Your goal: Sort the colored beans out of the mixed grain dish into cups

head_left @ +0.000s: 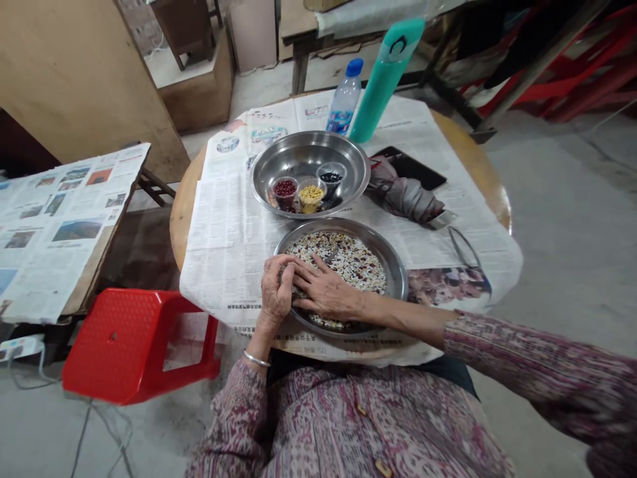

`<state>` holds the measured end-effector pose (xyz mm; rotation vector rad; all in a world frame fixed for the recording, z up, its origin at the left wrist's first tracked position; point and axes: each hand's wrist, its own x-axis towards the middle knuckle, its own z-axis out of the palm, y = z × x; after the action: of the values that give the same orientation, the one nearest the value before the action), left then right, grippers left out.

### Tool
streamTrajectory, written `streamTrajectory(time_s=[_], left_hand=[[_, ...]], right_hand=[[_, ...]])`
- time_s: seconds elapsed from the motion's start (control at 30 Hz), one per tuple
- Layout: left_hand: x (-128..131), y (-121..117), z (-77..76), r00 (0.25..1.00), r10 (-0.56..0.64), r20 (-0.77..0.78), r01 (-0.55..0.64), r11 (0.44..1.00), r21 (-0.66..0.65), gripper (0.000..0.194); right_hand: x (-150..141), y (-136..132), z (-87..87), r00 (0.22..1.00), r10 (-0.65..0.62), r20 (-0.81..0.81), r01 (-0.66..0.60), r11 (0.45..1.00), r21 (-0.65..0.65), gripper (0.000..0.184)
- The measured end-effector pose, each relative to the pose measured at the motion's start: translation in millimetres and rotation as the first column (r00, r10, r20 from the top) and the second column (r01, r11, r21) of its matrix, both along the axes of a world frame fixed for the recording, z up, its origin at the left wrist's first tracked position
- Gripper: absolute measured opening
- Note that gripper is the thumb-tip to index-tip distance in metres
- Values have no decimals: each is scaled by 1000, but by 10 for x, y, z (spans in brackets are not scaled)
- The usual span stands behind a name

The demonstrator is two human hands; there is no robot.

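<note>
A shallow round metal tray point(399, 265) holds a spread mix of white grains with red, yellow and dark beans point(355, 259). My left hand point(277, 289) is closed at the tray's left rim, its thumb up and its fingers partly hidden. My right hand point(326, 291) reaches across from the right and lies palm down on the mix, fingers stretched out and a little apart. Its fingertips meet my left hand. Behind the tray stands a deeper metal basin point(308, 147). Inside it are clear cups of red beans point(285, 189), yellow beans point(311, 194) and black beans point(331, 177).
Newspaper point(223, 226) covers the round table. At the back stand a water bottle point(344, 99) and a tilted teal bottle point(385, 83). A folded umbrella point(405, 194), a phone point(418, 167) and a strap point(464, 247) lie right. A red stool point(124, 345) stands left.
</note>
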<state>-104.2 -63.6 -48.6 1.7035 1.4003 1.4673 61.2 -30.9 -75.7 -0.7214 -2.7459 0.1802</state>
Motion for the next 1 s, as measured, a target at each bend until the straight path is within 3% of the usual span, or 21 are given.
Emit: streamTrajectory(time_s=[0.13,0.3,0.47,0.57,0.7,0.8,0.9,1.0], left_hand=[[5,3,-1,1000,-11,-3,12,1000,15,27],[9,0,16,1000,-10,-23,10,1000,8,27],[7,3,17,1000,-14,-26,15,1000,6,26],[2,4,9,999,-22,-28,22,1000,4,26],[0,4,0,1000,-18,-17,18,1000,-3,26],[3,9,2,1000,-20,-6,20,1000,5,25],[5,15,6,1000,-25,-9,25,1000,7,24],[8,17,11,1000,-24,-16,24,1000,2,25]], right_hand=[[154,150,48,997,-69,36,67,997,41,70],[610,121,57,987,-151,62,146,987,74,78],[796,-7,97,993,84,85,-90,994,63,81],[665,7,126,973,221,73,-225,973,52,77],[395,103,148,967,253,38,-255,964,78,64],[309,199,167,986,165,31,-168,979,115,51],[384,299,183,998,-53,22,51,993,104,47],[506,350,165,962,-271,22,269,961,67,50]])
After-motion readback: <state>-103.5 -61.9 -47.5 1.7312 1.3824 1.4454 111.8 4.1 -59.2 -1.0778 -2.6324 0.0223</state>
